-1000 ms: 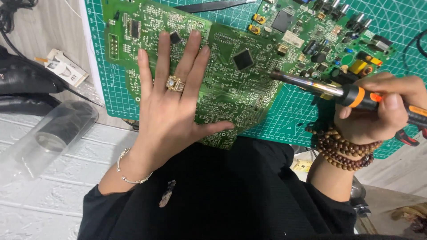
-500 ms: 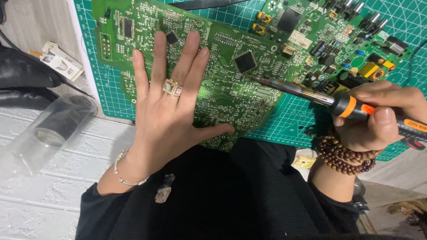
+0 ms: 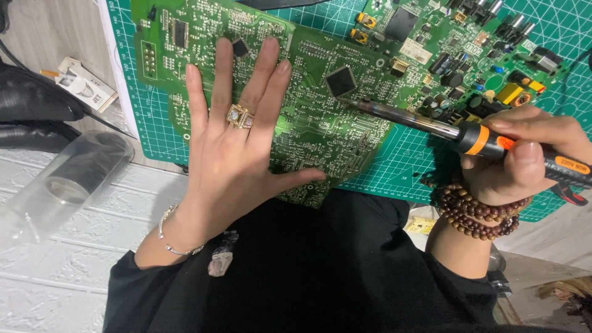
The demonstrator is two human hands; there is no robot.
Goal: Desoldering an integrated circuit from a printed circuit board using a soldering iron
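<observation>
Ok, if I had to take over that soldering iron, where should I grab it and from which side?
Grip the soldering iron on its black handle, behind the orange collar, where the right hand holds it now. Come from the right, since the handle trails off that way. The bare metal shaft and tip point left onto the green circuit board near a square black chip, and the left hand lies flat there.

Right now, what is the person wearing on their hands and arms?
The left hand has a gold ring with a clear stone on one finger and a thin silver bracelet at the wrist. The right hand has brown wooden bead bracelets wound round the wrist several times. Black sleeves are pushed up both forearms.
</observation>
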